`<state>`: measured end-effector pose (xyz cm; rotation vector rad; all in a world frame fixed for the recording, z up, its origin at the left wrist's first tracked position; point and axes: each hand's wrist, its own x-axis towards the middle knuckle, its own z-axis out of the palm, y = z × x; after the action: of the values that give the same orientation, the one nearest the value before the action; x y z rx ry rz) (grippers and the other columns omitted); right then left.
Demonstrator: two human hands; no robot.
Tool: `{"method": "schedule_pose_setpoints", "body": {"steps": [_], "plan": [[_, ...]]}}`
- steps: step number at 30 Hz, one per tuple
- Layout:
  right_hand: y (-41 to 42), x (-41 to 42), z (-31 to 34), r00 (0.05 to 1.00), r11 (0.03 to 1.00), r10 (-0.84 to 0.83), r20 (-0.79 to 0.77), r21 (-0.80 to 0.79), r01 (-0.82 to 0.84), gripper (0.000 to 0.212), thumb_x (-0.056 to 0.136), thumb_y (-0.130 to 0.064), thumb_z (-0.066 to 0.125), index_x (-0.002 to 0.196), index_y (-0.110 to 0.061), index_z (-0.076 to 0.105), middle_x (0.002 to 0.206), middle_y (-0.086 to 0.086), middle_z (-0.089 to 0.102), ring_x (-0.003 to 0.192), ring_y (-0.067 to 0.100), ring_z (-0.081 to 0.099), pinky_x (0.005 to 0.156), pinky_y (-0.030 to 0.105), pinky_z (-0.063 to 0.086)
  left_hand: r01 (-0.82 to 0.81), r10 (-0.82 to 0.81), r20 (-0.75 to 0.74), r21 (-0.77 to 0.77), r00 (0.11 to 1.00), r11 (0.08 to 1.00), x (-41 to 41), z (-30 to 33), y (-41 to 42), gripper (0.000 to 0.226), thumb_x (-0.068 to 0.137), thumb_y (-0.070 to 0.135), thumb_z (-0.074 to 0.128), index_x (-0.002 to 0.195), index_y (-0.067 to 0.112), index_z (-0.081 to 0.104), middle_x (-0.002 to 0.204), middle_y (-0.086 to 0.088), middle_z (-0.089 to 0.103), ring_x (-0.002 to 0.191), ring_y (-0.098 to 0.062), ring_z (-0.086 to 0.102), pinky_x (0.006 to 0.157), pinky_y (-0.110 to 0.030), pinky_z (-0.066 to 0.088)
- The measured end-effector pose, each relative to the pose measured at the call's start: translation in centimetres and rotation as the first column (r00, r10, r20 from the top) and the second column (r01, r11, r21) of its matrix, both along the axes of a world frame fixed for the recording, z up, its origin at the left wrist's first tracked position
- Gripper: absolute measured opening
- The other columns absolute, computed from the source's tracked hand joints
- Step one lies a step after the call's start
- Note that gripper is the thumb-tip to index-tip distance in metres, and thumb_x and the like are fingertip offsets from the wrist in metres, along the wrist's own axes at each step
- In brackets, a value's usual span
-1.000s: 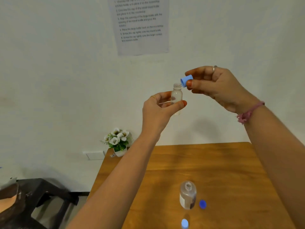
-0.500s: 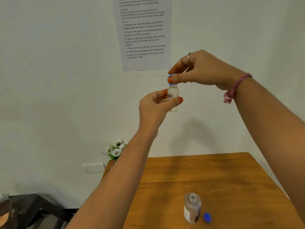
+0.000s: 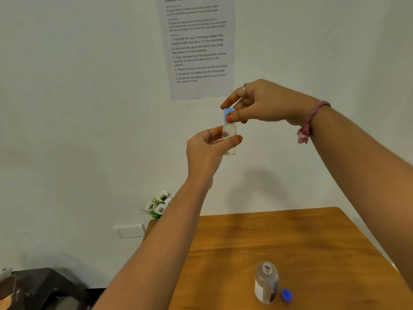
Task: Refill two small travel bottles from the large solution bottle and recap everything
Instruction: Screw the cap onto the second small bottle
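My left hand [image 3: 206, 151] holds a small clear travel bottle [image 3: 229, 135] upright in the air in front of the wall, thumb and fingers around its body. My right hand [image 3: 261, 102] pinches the light blue cap [image 3: 228, 114], which sits on the bottle's neck. Down on the wooden table [image 3: 301, 240] the large solution bottle [image 3: 266, 281] stands uncapped, its open mouth showing. Its dark blue cap [image 3: 286, 295] lies right beside it on the table.
A printed instruction sheet [image 3: 197, 44] hangs on the wall behind my hands. A small pot of white flowers [image 3: 159, 204] stands at the table's far left corner. A dark piece of furniture [image 3: 42, 287] sits low at the left, and a wall socket [image 3: 130, 230] is nearby.
My right hand brought the light blue cap from beside the bottle onto its neck. The view tilted up, so the table's near objects dropped out of frame.
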<state>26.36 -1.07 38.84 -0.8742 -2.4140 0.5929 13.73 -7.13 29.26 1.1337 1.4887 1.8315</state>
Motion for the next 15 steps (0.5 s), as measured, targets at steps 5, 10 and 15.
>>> {"method": "schedule_pose_setpoints", "body": {"steps": [5, 10, 15], "plan": [[-0.2, -1.1, -0.7, 0.993, 0.989, -0.108, -0.047, 0.092, 0.112, 0.039, 0.071, -0.047, 0.077, 0.088, -0.014, 0.068, 0.07, -0.006, 0.067, 0.065, 0.008, 0.058, 0.067, 0.026, 0.048, 0.02, -0.02, 0.001, 0.016, 1.0, 1.0, -0.5, 0.1, -0.4, 0.043, 0.067, 0.017, 0.086, 0.106, 0.011, 0.072, 0.096, 0.001, 0.074, 0.078, 0.0, 0.068, 0.052, -0.002, 0.044], [-0.5, -0.7, -0.5, 0.993, 0.991, -0.112, 0.031, 0.082, 0.109, 0.053, 0.078, -0.063, 0.057, 0.11, -0.021, 0.063, 0.088, -0.012, 0.064, 0.083, 0.009, 0.062, 0.069, 0.018, 0.045, 0.028, -0.028, 0.01, 0.029, 1.0, 0.999, -0.8, 0.1, -0.5, 0.045, 0.068, 0.019, 0.085, 0.11, 0.012, 0.071, 0.098, 0.002, 0.074, 0.079, 0.001, 0.067, 0.053, 0.0, 0.044], [-0.2, 0.5, -1.0, 0.99, 0.996, 0.03, -0.135, -0.078, -0.041, 0.037, 0.081, -0.026, 0.073, 0.117, -0.023, 0.065, 0.106, -0.009, 0.07, 0.096, 0.0, 0.064, 0.086, 0.02, 0.048, 0.025, -0.025, 0.008, 0.037, 1.0, 0.999, -0.9, -0.3, -0.4, 0.046, 0.069, 0.019, 0.085, 0.112, 0.011, 0.07, 0.101, 0.0, 0.073, 0.079, 0.0, 0.066, 0.052, 0.002, 0.042]]}}
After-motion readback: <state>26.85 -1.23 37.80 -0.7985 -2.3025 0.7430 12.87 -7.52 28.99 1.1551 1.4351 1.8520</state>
